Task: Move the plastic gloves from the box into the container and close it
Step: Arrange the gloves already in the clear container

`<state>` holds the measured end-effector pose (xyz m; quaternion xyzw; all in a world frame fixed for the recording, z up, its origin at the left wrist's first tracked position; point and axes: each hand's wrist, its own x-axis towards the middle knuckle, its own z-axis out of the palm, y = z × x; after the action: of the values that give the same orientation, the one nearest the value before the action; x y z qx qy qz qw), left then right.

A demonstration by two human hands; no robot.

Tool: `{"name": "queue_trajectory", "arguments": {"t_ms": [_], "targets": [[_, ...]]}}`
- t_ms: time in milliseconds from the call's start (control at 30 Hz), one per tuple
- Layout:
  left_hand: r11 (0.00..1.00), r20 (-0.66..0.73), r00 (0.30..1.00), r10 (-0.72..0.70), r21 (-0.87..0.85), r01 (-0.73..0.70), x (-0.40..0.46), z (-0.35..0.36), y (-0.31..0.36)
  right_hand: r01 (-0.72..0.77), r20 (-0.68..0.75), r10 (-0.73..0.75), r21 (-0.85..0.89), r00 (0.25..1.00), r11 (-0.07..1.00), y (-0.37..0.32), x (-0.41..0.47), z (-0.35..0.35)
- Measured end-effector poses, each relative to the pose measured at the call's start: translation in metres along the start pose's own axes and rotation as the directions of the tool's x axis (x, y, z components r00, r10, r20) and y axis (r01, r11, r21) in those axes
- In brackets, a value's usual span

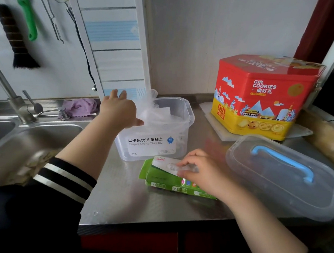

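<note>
A: Pushing gloves (153,109) into the tub (184,115) — left hand (120,109), fingers straight and spread, likely to pack them down.

B: Right hand (200,168)?

A: Pinching the next glove at the green box (158,177) opening.

B: Lid (283,176)?

A: Off, lying right of the box, for closing later. Steel counter (129,200), sink (33,136) left, cookie tin (263,97) behind, utensils hung on the wall.

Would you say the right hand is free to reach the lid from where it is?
Probably yes: the right hand rests on the green box, the lid lies just beside it, nothing between.
</note>
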<state>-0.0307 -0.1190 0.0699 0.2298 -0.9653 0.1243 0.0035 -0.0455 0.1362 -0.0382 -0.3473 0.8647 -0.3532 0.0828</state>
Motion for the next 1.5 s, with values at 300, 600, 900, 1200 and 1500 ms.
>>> {"name": "queue_trajectory", "arguments": {"t_ms": [300,600,900,1200,1500], "targets": [[0.972,0.128,0.992,0.020,-0.234,0.010,0.008,0.017,-0.010,-0.029,-0.020,0.030,0.038,0.999,0.999,-0.002,0.006,0.004],[0.961,-0.468,0.883,-0.027,-0.256,-0.106,0.005,0.022,-0.019,-0.068,-0.043,0.067,-0.037,0.997,0.997,-0.012,0.007,0.004],[0.534,-0.330,0.867,0.373,-0.688,-0.492,-0.093,0.063,0.067,-0.011,-0.156,0.005,-0.039,0.988,0.999,-0.011,0.008,0.014],[0.561,-0.131,0.924,0.360,-0.761,-0.326,-0.092,0.092,0.075,0.095,-0.342,0.025,0.329,0.939,0.939,-0.014,0.003,0.014],[0.630,-0.084,0.949,0.303,-0.730,-0.266,-0.093,0.087,0.077,0.145,-0.439,0.129,0.539,0.889,0.830,-0.033,0.009,0.003]]}}
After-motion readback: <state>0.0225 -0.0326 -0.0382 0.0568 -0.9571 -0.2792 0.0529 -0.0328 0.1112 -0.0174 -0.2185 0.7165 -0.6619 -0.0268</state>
